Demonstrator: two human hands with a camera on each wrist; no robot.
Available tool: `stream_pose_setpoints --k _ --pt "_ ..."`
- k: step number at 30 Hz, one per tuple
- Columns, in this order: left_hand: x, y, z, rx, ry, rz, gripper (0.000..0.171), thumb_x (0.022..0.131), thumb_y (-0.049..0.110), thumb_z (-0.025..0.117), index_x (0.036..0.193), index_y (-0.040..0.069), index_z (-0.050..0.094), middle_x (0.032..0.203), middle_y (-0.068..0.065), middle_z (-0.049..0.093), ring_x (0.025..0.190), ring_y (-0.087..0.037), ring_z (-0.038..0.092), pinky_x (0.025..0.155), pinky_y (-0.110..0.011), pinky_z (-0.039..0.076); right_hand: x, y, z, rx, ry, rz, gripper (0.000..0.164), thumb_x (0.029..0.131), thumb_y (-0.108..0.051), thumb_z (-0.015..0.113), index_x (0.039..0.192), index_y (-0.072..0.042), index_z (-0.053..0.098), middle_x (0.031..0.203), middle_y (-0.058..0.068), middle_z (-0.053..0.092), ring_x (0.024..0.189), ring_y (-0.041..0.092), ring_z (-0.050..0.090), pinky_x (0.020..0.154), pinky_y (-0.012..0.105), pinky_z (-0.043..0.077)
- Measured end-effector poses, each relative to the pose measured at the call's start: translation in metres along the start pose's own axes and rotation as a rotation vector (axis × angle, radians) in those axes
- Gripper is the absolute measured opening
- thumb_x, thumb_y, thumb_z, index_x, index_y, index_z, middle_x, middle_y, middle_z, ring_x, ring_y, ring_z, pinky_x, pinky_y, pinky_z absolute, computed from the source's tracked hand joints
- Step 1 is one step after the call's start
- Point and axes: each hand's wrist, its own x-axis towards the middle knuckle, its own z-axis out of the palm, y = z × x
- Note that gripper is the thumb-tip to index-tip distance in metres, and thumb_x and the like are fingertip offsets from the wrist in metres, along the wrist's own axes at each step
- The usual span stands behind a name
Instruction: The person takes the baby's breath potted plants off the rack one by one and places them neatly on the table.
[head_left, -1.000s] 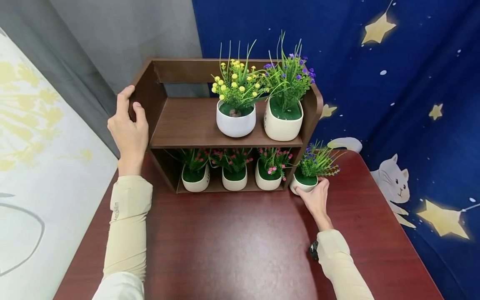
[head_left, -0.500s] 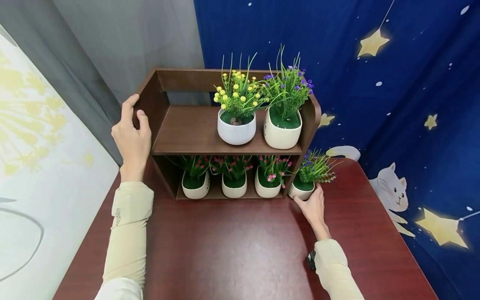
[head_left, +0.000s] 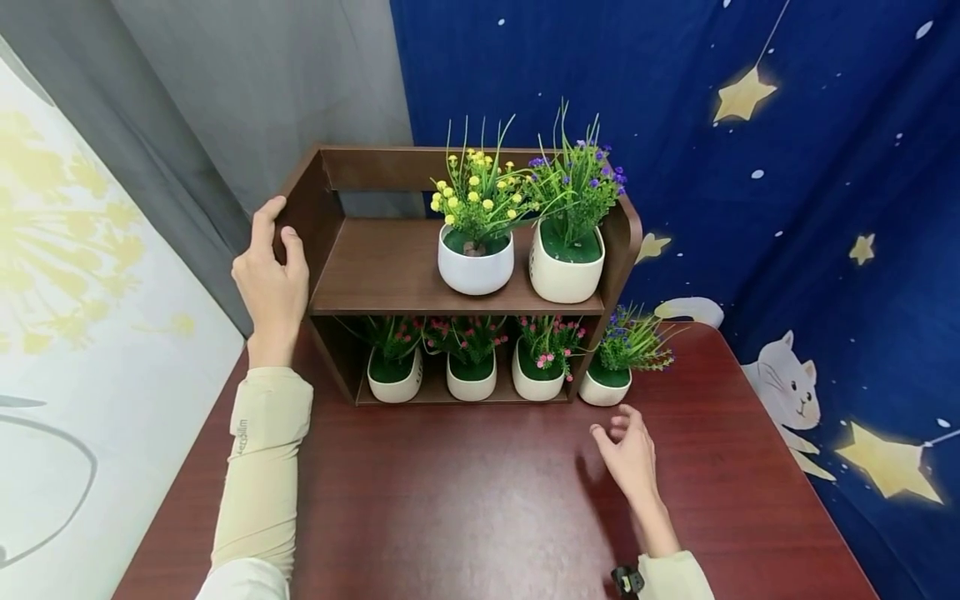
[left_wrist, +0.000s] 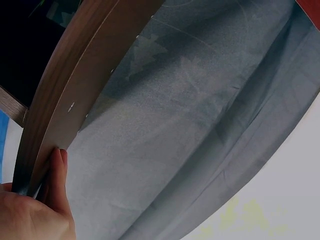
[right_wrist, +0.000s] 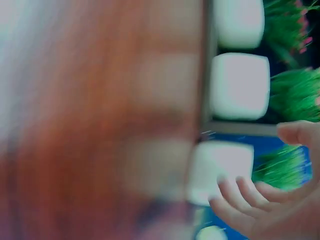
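The small purple-flowered plant stands upright in its pale pot on the desk, just beside the right end of the brown shelf; whether its pot touches the shelf, I cannot tell. Half a second ago the right hand was holding this pot. Now it has let go and drawn back to a place in front of the shelf's right end, with thumb and fingers spread, the fingers loosely bent, and nothing between them. The plant has not fallen, so I judge that this placing is finished, and that the hand is free.

The left hand has stayed at the shelf's left end, pinching the edge of the side panel between thumb and fingers; it probably steadies the shelf. On the shelf's upper level, toward its right end, are the yellow-flowered plant and a larger purple-flowered plant.
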Motion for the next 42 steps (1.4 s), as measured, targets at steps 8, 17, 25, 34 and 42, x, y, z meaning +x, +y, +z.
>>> stream_pose_setpoints --k 8,17,25,34,42 --pt "0.000 0.000 0.001 -0.001 -0.004 -0.002 0.036 0.096 0.022 0.042 0.128 0.022 0.057 0.098 -0.011 0.066 0.046 -0.019 0.027 0.051 -0.031 0.026 -0.009 -0.075 -0.018 0.082 -0.018 -0.149 0.049 0.078 -0.031 0.075 0.116 -0.006 0.057 0.091 0.007 0.062 0.081 0.019 0.064 0.075 0.037 0.048" --pt "-0.001 0.001 -0.002 -0.015 -0.005 0.025 0.036 0.096 0.024 0.041 0.129 0.022 0.056 0.095 -0.013 0.066 0.046 -0.015 0.026 0.051 -0.032 0.026 -0.001 -0.145 -0.020 0.360 -0.082 -0.475 0.054 0.079 -0.011 0.073 0.127 -0.009 0.050 0.113 0.010 0.058 0.106 0.023 0.056 0.086 0.040 0.046" --pt "-0.001 0.001 0.000 -0.019 -0.018 0.018 0.036 0.097 0.024 0.040 0.129 0.020 0.056 0.082 -0.018 0.061 0.046 -0.024 0.029 0.052 -0.034 0.025 0.011 -0.194 -0.006 0.459 -0.055 -0.595 0.054 0.079 0.001 0.061 0.131 -0.002 0.045 0.129 0.015 0.049 0.119 0.021 0.048 0.090 0.039 0.044" --pt "-0.001 -0.001 0.001 -0.016 -0.018 0.011 0.037 0.097 0.025 0.040 0.129 0.020 0.056 0.085 -0.018 0.062 0.045 -0.024 0.029 0.051 -0.034 0.025 0.031 -0.230 0.027 0.346 0.078 -0.515 0.074 0.083 -0.040 0.066 0.138 -0.003 0.033 0.134 0.017 0.040 0.123 0.025 0.040 0.095 0.037 0.038" --pt "-0.001 0.000 0.000 -0.015 -0.019 -0.001 0.037 0.096 0.024 0.040 0.130 0.021 0.056 0.085 -0.017 0.062 0.046 -0.023 0.029 0.051 -0.034 0.025 0.049 -0.246 0.046 0.205 0.164 -0.454 0.093 0.076 -0.046 0.070 0.141 0.001 0.024 0.138 0.016 0.032 0.126 0.025 0.036 0.101 0.037 0.031"
